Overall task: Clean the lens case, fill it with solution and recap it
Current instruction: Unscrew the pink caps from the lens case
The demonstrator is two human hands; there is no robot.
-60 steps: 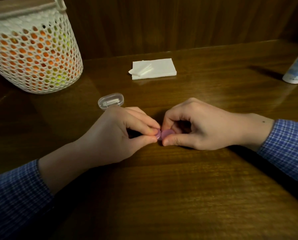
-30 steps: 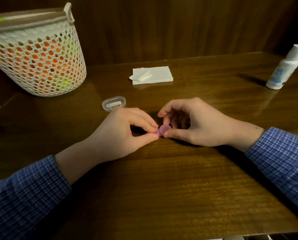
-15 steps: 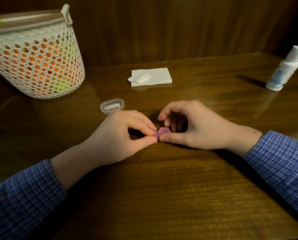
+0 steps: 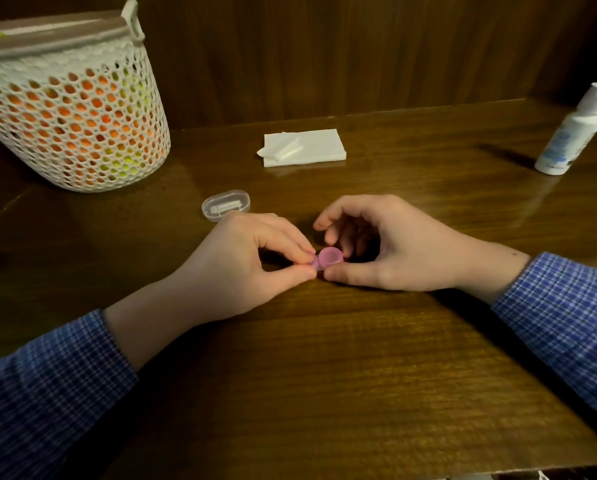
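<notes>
While our left hand [image 4: 241, 261] pinches the pink case's [image 4: 328, 258] left end between thumb and forefinger, our right hand [image 4: 390, 244] curls its grip around the right cap, low on the counter [image 4: 324, 375]. Beyond lie a clear box [image 4: 226, 205], tissues [image 4: 304, 147], a bottle [image 4: 574, 129] and a basket [image 4: 72, 109].

The lens case [image 4: 327, 258] is small, pink-purple plastic, lying low on the desk [image 4: 324, 375] near its middle. Only 1 round part shows plainly, its circular face turned up and slightly toward the camera; a paler bit juts to its left. Whether that face is a cap or an open well cannot be told. The solution bottle [image 4: 572, 133] is white with a white cap and a bluish label, capped, standing at the far right of the desk, well apart from the case.
</notes>
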